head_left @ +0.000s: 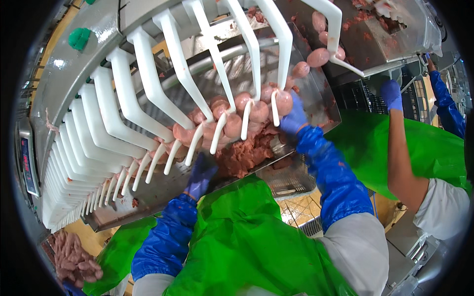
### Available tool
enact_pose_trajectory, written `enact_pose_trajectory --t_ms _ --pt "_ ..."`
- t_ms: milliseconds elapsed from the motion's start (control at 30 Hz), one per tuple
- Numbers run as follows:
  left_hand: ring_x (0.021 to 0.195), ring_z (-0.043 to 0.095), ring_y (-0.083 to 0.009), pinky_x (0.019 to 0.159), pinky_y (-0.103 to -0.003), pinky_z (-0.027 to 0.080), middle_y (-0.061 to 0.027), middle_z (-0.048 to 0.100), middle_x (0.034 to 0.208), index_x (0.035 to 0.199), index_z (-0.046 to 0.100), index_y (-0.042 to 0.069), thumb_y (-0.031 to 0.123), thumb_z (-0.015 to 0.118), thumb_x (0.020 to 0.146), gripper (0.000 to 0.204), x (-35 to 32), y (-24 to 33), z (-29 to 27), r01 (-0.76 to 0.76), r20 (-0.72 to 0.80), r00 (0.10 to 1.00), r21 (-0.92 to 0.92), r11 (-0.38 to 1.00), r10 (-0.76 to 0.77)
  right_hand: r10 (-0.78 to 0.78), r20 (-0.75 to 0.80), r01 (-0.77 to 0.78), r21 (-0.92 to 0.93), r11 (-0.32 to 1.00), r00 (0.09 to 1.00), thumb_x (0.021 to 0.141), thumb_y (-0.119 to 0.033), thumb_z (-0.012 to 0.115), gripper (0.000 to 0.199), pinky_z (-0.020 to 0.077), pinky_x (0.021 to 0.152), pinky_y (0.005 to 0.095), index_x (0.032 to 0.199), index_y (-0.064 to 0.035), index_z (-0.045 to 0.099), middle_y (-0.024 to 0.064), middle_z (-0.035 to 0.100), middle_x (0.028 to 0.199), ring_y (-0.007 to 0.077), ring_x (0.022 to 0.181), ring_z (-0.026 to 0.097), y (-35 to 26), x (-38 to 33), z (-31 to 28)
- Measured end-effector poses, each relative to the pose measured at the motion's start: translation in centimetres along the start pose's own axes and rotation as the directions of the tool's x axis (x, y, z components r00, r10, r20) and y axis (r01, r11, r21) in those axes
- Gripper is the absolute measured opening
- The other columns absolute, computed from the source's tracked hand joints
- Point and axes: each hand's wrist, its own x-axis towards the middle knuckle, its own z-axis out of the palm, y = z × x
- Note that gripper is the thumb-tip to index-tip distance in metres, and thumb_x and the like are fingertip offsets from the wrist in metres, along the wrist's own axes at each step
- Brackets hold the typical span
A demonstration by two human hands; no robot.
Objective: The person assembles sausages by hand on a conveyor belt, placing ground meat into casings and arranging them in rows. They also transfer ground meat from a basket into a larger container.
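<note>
A string of plump pink sausages [233, 126] hangs along a row of white plastic hooks [253, 52], running up to the right. My right hand [295, 114], in a purple glove, is closed against the sausage [283, 102] at the outer hook; its fingertips are partly hidden behind it. Lower down, my gloved left hand [201, 176] is at the near side of the metal tray [143, 204], just below the hook tips. Its fingers point upward, apart and shaded, and nothing shows in them. Between my hands a heap of raw ground meat [247, 155] lies in the tray.
More links [318, 57] lead toward a metal machine table [360, 39] at upper right. A co-worker's gloved hand [391, 94] is beside that table. At lower left sits a pile of sausages [74, 259]. Below the tray is a grey crate [286, 180].
</note>
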Motion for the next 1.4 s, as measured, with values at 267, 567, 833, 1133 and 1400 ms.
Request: enact_pose_trajectory --t_ms 267,567,833,1133,1400 --pt "0.126 0.048 -0.0276 0.107 -0.037 0.039 -0.0184 0.047 0.138 0.146 0.033 -0.003 0.036 0.081 0.078 0.092 8.0 7.6 8.3 0.067 0.213 0.976 -0.515 0.855 0.052 0.280 0.338 -0.256 -0.116 0.960 0.899 0.096 -0.030 0.062 0.038 0.0466 0.098 0.0353 0.124 -0.0046 0.064 0.0130 0.067 0.118 0.0165 0.109 0.060 6.3 -3.2 -2.5" --pt "0.136 0.035 -0.0444 0.117 -0.052 0.020 -0.0227 0.035 0.151 0.149 0.037 0.005 0.062 0.063 0.080 0.093 6.1 12.5 10.0 -0.829 0.599 0.531 0.514 0.221 0.599 0.473 -0.073 -0.359 -0.754 0.551 0.878 0.086 -0.066 0.059 0.078 0.0465 0.100 0.0409 0.122 0.0026 0.063 0.0246 0.064 0.122 0.0353 0.114 0.062 4.0 -3.0 -9.3" --pt "0.137 0.040 -0.0323 0.114 -0.037 0.033 -0.0179 0.041 0.149 0.146 0.036 0.002 0.043 0.046 0.097 0.065 5.5 1.7 2.2 0.293 0.735 0.568 -0.602 0.742 0.371 -0.146 0.594 0.248 -0.093 0.964 0.791 0.095 -0.047 0.058 0.055 0.0424 0.104 0.0386 0.136 -0.0111 0.055 0.0147 0.065 0.125 0.0294 0.120 0.057 10.7 -3.4 5.1" --pt "0.137 0.043 -0.0265 0.113 -0.042 0.038 -0.0117 0.038 0.151 0.153 0.024 0.006 0.046 0.052 0.098 0.073 -4.7 11.0 -3.5 0.115 0.557 0.810 -0.458 0.882 0.184 -0.032 0.153 -0.050 0.503 0.863 0.988 0.099 -0.038 0.053 0.059 0.0351 0.113 0.0371 0.143 -0.0011 0.042 0.0128 0.048 0.145 0.0231 0.132 0.046 3.7 -16.7 10.7" --pt "0.134 0.046 -0.0363 0.112 -0.040 0.035 -0.0245 0.047 0.143 0.138 0.049 0.000 0.027 0.064 0.092 0.055 -4.6 13.1 -2.3 -0.644 0.542 0.663 0.060 0.763 0.517 0.570 -0.606 0.108 0.732 0.673 0.555 0.103 -0.041 0.042 0.049 0.0480 0.101 0.0415 0.133 -0.0046 0.056 0.0116 0.065 0.125 0.0259 0.114 0.062 15.2 -26.1 0.5"
